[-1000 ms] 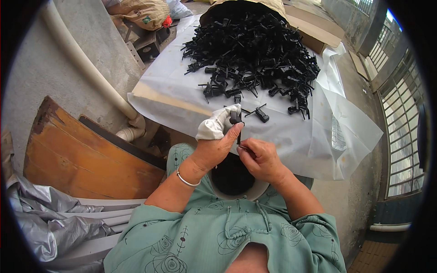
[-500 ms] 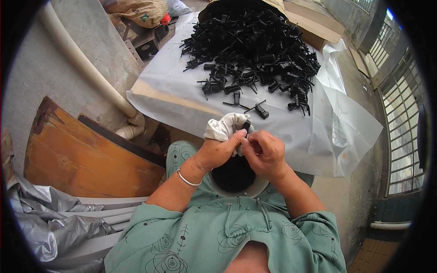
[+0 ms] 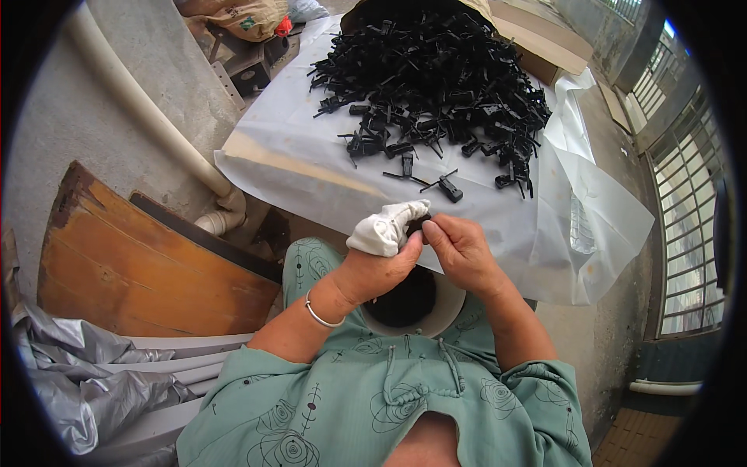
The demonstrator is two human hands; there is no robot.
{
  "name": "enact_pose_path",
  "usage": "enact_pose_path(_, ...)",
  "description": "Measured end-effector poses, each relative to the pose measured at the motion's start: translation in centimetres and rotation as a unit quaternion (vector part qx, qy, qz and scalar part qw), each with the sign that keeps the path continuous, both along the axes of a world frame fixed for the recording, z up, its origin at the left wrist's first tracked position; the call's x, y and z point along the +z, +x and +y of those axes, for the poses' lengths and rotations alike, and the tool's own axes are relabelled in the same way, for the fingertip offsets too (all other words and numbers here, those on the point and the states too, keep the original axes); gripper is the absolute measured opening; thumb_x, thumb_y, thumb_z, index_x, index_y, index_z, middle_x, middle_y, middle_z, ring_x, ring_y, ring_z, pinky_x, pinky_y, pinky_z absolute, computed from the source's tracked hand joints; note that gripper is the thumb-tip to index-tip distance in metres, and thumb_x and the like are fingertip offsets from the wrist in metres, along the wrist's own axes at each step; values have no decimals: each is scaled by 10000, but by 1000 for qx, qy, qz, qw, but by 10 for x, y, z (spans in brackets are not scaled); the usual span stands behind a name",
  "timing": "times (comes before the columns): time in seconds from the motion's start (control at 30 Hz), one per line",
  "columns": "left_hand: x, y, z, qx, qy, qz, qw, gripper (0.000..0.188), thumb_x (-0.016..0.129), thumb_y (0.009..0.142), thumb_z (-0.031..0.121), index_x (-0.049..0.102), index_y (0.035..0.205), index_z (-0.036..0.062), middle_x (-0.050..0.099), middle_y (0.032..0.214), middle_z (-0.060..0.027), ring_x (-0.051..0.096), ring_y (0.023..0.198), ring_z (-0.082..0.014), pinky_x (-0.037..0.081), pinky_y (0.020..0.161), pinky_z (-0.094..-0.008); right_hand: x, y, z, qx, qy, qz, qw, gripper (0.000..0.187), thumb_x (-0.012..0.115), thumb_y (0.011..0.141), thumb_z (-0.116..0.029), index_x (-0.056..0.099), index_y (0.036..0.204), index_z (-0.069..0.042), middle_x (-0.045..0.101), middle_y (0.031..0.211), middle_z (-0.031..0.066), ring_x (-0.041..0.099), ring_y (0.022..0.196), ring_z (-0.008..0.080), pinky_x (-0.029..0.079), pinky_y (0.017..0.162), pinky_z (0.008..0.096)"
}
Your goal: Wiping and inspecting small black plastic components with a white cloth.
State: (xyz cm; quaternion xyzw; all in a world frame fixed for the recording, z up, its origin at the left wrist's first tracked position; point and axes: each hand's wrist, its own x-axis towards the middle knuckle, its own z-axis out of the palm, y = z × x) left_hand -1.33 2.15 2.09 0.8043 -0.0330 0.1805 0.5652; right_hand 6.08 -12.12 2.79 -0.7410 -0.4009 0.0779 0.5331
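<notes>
Over the white bucket [image 3: 454, 302] between my knees, both hands meet around a small black plastic part [image 3: 418, 224]. My left hand [image 3: 381, 265] is closed on it, with a white cloth glove [image 3: 378, 233] over the fingers and the thumb bare. My right hand [image 3: 464, 247] is bare and pinches at the part's near end with thumb and forefinger. Most of the part is hidden by the fingers. Dark contents that I cannot make out lie in the bucket. Just beyond my hands, two loose black plastic parts [image 3: 447, 187] with thin stems rest on the table sheet.
A big heap of similar black parts [image 3: 436, 93] spills from a sack on the sheet-covered table [image 3: 288, 183]. An open cardboard box [image 3: 545, 43] stands behind it. To the left are a worn wooden board [image 3: 148, 257], a pale pipe [image 3: 140, 101] and silvery sheeting [image 3: 101, 381].
My left hand has turned so that its gloved fingers cover more of the black part. My right hand has shifted slightly up and right, its fingers still at the part.
</notes>
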Motion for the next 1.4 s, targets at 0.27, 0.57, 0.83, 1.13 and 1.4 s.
enact_pose_path(0.27,-4,1,-4,73,202,-50,975,297,571,759,36,568,1046,-41,613,961,-182,604,873,-293,476,789,-326,-39,-10,20,-82,61,76,992,226,516,878,-125,492,702,15,476,576,141,403,506,199,364,495,316)
enact_pose_path(0.57,-1,0,-5,71,144,-59,985,291,542,783,31,554,1062,-50,609,947,-162,609,819,-243,485,746,-299,-33,-6,14,-25,91,95,991,240,502,899,-137,500,709,10,437,563,58,359,534,111,349,487,283)
enact_pose_path(0.83,-8,3,7,19,18,-34,999,333,557,815,26,475,1134,-20,560,943,-88,548,844,-156,454,761,-263,-22,-5,6,-5,71,173,982,203,519,903,-149,550,762,-5,462,621,-48,389,567,46,340,490,229)
enact_pose_path(1.13,-1,7,9,-48,-213,75,973,343,469,875,64,388,1201,-5,533,872,-39,465,675,-55,422,598,-198,-18,13,-9,4,50,-98,994,71,642,795,-68,613,828,-13,478,591,1,414,541,62,343,481,225)
enact_pose_path(1.4,0,5,0,-93,-142,92,981,265,408,846,61,441,1099,-11,517,823,-45,472,695,-88,428,617,-247,-9,8,-1,6,33,100,994,209,567,872,-163,549,745,1,486,588,68,413,541,128,378,513,274)
